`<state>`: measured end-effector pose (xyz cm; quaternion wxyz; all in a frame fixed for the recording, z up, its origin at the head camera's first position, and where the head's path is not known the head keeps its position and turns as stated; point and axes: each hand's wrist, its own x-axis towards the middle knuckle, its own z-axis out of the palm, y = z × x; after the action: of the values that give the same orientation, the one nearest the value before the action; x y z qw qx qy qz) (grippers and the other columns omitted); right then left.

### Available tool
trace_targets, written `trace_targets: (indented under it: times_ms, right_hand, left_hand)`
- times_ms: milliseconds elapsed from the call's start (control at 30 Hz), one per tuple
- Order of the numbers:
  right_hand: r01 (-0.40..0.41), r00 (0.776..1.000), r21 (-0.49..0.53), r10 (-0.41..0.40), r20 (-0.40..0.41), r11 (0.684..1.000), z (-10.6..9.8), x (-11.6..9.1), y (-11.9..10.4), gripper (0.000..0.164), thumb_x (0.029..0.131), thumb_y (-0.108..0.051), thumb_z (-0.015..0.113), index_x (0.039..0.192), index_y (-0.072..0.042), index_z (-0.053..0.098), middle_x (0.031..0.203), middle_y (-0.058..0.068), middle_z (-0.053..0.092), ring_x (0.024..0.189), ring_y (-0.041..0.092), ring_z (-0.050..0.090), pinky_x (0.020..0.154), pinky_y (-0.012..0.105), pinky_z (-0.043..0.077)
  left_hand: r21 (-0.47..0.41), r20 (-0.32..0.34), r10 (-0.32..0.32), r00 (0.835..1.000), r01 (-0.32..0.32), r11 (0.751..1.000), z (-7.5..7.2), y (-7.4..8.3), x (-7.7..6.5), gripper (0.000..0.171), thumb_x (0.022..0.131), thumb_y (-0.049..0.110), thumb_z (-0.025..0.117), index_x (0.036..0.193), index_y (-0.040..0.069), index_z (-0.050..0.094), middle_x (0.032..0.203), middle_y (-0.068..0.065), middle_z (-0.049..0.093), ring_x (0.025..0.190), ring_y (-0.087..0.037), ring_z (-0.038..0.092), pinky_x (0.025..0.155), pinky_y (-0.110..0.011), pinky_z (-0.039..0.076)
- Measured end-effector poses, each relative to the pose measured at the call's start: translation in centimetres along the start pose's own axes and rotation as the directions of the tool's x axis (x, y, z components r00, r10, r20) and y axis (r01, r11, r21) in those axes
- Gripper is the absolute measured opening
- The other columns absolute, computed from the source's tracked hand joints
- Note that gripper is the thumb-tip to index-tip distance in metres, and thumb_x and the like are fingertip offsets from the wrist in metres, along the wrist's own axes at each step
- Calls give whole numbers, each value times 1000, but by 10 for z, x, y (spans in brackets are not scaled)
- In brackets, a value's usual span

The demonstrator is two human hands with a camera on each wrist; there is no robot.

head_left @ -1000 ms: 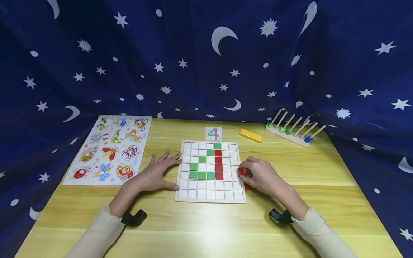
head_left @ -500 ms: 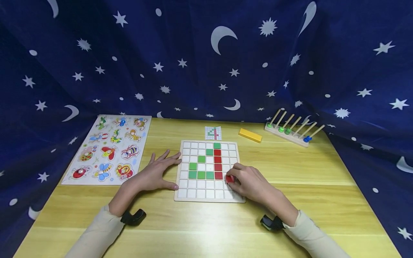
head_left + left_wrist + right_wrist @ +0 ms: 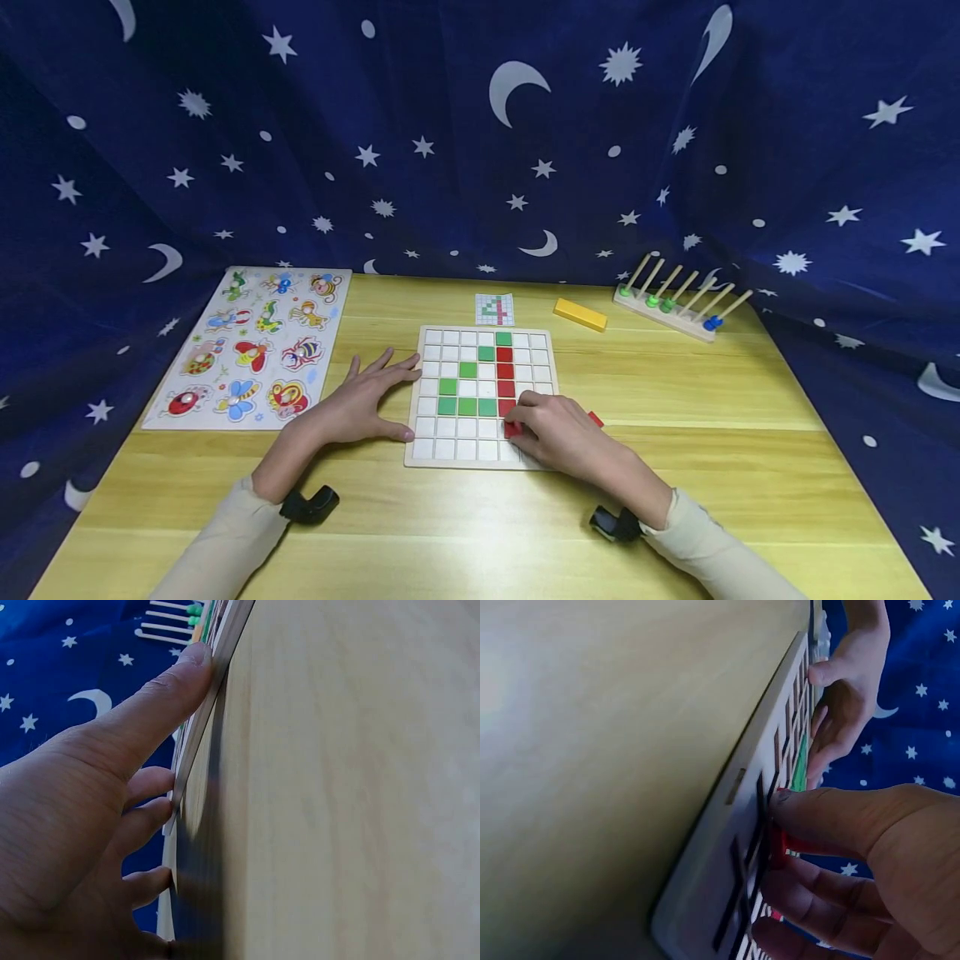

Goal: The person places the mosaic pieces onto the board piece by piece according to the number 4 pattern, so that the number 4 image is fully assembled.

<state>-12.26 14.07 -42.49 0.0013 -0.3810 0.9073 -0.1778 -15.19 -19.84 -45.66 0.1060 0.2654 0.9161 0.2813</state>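
Note:
A white grid board (image 3: 446, 450) with a pale wooden rim lies mid-table. Green tiles (image 3: 467, 407) and a column of red tiles (image 3: 506, 372) sit in its squares. My right hand (image 3: 562, 429) pinches a red tile (image 3: 512, 429) at the square just below that column; the right wrist view shows the tile (image 3: 778, 847) between thumb and fingers. With fingers spread, my left hand (image 3: 360, 402) rests against the board's left edge, thumb and fingertips touching it. Another red tile (image 3: 596, 419) lies on the table right of the board, partly hidden behind my right hand.
Behind the board lies a small pattern card (image 3: 494, 310) with a green and red figure. Right of it are a yellow block (image 3: 581, 315) and a peg stand (image 3: 666, 313) with green and blue beads. An insect puzzle board (image 3: 251, 350) lies at left.
My right hand has carried the red tile leftward from the board's right edge to the square below the red column. The left hand has stayed at the board's left edge.

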Motion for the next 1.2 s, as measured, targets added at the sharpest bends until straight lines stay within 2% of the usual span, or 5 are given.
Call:
trace_targets:
  times_ms: [333,700,967,1200]
  right_hand:
    - [-36,996,-5,37,75,999,-1,7,-6,16,87,-17,79,102,-11,77,92,-2,63,70,8,51,62,24,45]
    - [-57,997,43,54,58,997,-5,10,1,19,83,-19,83,101,-13,77,91,-4,64,72,7,53,64,27,47]
    - [-116,993,48,116,-3,992,-19,-6,15,16,85,-21,82,97,-13,77,85,-5,62,68,7,55,60,25,45]
    - [-199,980,-13,200,11,980,-33,-29,34,16,84,-12,81,100,-10,77,85,-3,61,65,6,49,57,26,42]
  left_hand:
    - [-3,-1,-1,1000,1,1000,0,1,0,94,73,59,82,151,19,47,164,2,24,152,-34,6,112,-70,-8]
    - [2,-3,-7,1000,7,1000,1,1,0,95,72,60,82,151,20,46,164,3,25,152,-33,6,112,-70,-8]
    - [-1,-6,-3,1000,3,1000,1,0,-2,94,73,58,83,150,19,47,164,2,25,151,-35,7,112,-70,-7]
    - [-3,-5,-4,1000,4,1000,1,0,0,95,73,58,83,151,20,46,163,2,26,151,-35,7,112,-70,-7]
